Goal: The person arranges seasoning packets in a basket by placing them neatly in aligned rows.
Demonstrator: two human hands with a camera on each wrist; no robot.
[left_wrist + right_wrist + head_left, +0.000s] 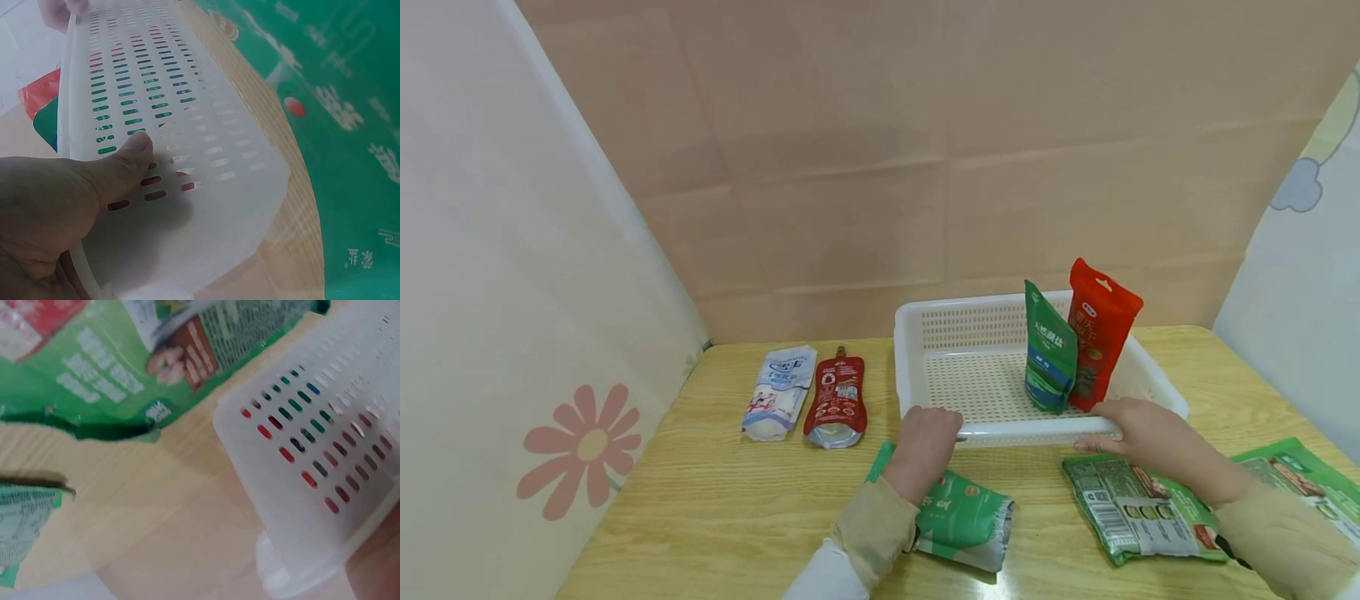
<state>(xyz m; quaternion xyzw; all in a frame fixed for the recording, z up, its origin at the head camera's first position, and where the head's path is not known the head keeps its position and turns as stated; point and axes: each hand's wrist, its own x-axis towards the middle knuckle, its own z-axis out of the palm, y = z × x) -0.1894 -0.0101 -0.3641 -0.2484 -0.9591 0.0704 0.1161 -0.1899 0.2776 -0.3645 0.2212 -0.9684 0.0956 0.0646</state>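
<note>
Just beyond my left hand (925,437) and right hand (1138,429), both gripping the basket (1037,432) rim, two upright pouches (1075,350) risk toppling if I jerk.

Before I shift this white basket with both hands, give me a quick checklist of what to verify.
1. Left hand grips the front rim of the white basket: ok.
2. Right hand holds the rim too: ok.
3. Green pouch and red pouch stand upright inside, may tip: not ok.
4. Green bag lies under the left wrist, close to the basket: not ok.
5. Basket bottom flat on the table: cannot tell.
</note>
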